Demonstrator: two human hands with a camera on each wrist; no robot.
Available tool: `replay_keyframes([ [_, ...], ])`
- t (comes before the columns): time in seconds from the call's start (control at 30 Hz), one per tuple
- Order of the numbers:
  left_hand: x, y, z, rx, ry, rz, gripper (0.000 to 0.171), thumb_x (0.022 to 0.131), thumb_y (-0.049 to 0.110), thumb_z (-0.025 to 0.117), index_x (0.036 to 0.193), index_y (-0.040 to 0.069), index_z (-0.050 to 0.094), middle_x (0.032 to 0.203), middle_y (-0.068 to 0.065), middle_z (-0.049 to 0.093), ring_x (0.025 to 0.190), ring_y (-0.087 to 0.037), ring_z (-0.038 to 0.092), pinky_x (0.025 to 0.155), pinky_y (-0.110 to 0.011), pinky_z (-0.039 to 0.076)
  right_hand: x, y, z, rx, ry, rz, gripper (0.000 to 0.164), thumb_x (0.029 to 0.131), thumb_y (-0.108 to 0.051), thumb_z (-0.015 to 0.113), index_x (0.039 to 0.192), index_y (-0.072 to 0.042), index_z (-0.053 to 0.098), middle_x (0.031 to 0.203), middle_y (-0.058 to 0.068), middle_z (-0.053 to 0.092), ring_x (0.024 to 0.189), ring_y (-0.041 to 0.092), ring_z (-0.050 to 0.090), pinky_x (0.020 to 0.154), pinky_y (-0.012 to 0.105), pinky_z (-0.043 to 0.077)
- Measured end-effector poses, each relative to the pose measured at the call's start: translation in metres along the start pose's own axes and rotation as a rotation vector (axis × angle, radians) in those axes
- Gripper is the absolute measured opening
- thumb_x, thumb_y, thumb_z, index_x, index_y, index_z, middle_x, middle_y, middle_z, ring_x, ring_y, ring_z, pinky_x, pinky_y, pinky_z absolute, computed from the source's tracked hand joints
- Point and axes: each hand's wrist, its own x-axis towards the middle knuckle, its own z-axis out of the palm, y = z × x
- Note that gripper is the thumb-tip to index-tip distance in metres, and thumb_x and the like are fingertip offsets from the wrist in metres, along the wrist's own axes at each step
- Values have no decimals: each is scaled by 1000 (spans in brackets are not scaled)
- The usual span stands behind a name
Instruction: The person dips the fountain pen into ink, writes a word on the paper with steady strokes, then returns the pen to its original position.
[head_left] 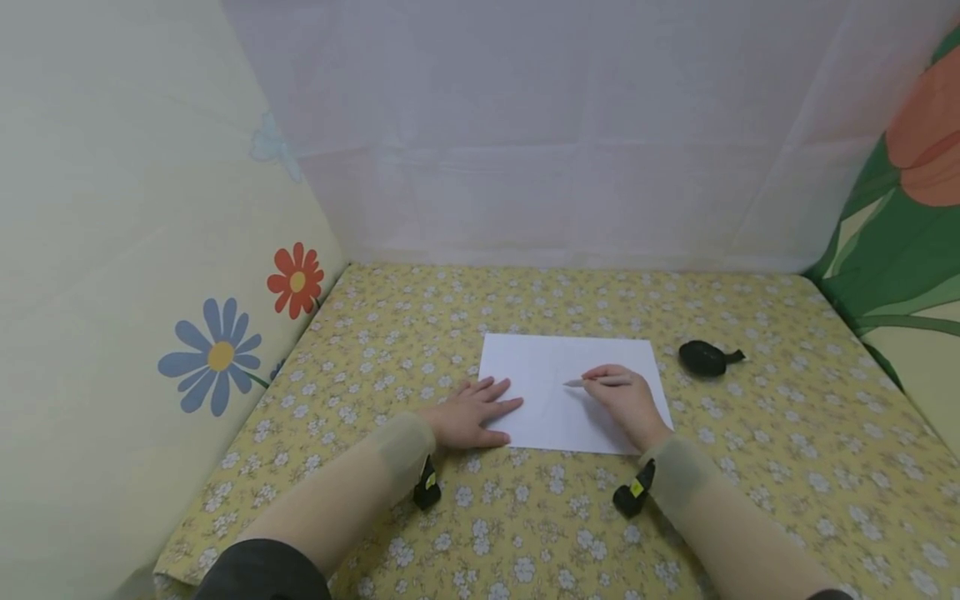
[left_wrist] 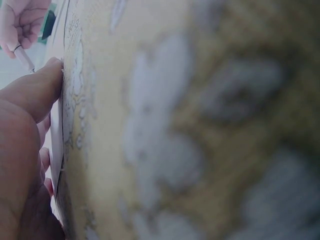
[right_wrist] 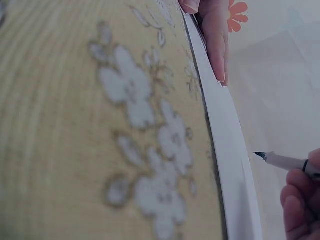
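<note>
A white sheet of paper (head_left: 536, 358) lies on the flowered cloth. My left hand (head_left: 471, 414) rests on its left edge with the fingers spread and straight. Over the right half of the sheet, my right hand (head_left: 626, 408) pinches a pale fountain pen (head_left: 617, 381), its tip pointing left. The right wrist view shows the pen's dark nib (right_wrist: 260, 155) apart from the paper (right_wrist: 227, 135), with curled fingers (right_wrist: 296, 200) round the barrel. In the left wrist view, the thumb (left_wrist: 42, 87) of my left hand lies along the paper's edge. I see no marks on the sheet.
A black rounded thing with a short neck (head_left: 703, 358) lies on the cloth right of the paper; its kind is unclear. The yellow flowered cloth (head_left: 420, 317) covers the table. Behind stands a pale hanging sheet (head_left: 570, 167), and flower-printed panels (head_left: 217, 354) flank both sides.
</note>
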Motion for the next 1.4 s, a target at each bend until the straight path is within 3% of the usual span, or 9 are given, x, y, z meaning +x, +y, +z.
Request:
replay_keyframes([
  [0.23,1,0,0,14,0,0,68,96,59,43,154,33,18,161,0,-2,147,-25,-3,116,-52,-2,3,2,4,-77,-6,-41,26,91,-28,67,107,-8,72,120,6,62,114,23,53,92,38,45],
  [0.53,1,0,0,2,8,10,68,97,56,45,154,30,21,162,-3,0,147,-28,-2,115,-54,-1,1,-2,7,-116,-1,-25,24,91,-25,66,109,-9,71,117,9,65,111,23,57,86,36,47],
  [0.8,0,1,-1,5,13,10,68,97,56,45,154,29,22,162,-4,1,147,-29,-1,115,-54,0,3,-5,8,-148,5,32,23,91,-27,67,107,-11,71,111,8,68,94,22,57,72,31,46],
  [1.17,1,0,0,16,15,11,67,97,56,45,154,30,22,162,-3,2,147,-29,0,116,-54,1,-1,-5,2,-155,-10,42,22,89,-27,69,103,-9,71,105,7,69,83,21,54,68,31,43],
  [1.4,2,0,2,11,18,5,67,96,57,45,154,31,23,162,-2,3,147,-28,0,116,-54,0,-5,-2,-3,-162,-20,21,23,89,-27,69,103,-9,72,105,6,70,95,21,58,78,31,45],
])
